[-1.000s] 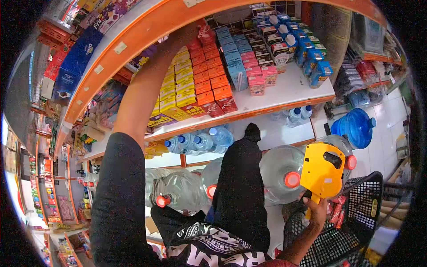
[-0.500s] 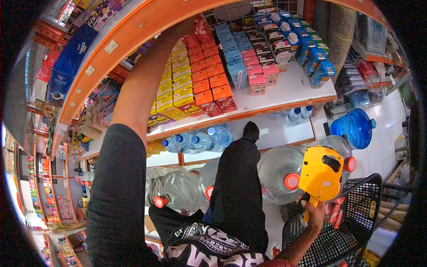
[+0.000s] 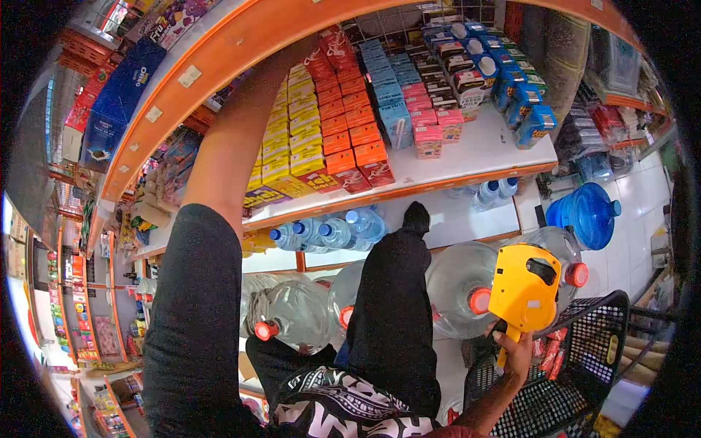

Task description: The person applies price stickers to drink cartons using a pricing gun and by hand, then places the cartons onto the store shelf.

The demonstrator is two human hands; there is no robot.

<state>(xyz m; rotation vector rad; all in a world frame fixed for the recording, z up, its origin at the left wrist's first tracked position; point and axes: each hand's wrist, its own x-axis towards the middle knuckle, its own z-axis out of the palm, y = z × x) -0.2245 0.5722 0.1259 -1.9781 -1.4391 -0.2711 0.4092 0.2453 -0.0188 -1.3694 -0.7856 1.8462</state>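
My right hand (image 3: 517, 352) is wrapped round the handle of a yellow price label gun (image 3: 524, 292), held upright above a black basket. My left forearm (image 3: 234, 146) reaches up and in over the shelf, past the yellow cartons (image 3: 296, 139). Its far end is in shadow behind the upper shelf edge, so the left fingers are hidden. Nearest to that end are red cartons (image 3: 337, 45) at the back of a row with orange tops (image 3: 358, 117). Light blue cartons (image 3: 396, 124) and pink cartons (image 3: 428, 140) stand to their right.
The black basket (image 3: 621, 343) at lower right holds several red packs (image 3: 553, 358). Large clear water jugs (image 3: 292, 314) with red caps lie below the shelf, and a blue jug (image 3: 584, 215) stands farther right. An orange shelf edge (image 3: 164, 109) arches overhead.
The view has shifted slightly, so the shelf and cartons appear a little lower and to the right. My right hand keeps its hold on the label gun; my left arm stays extended.
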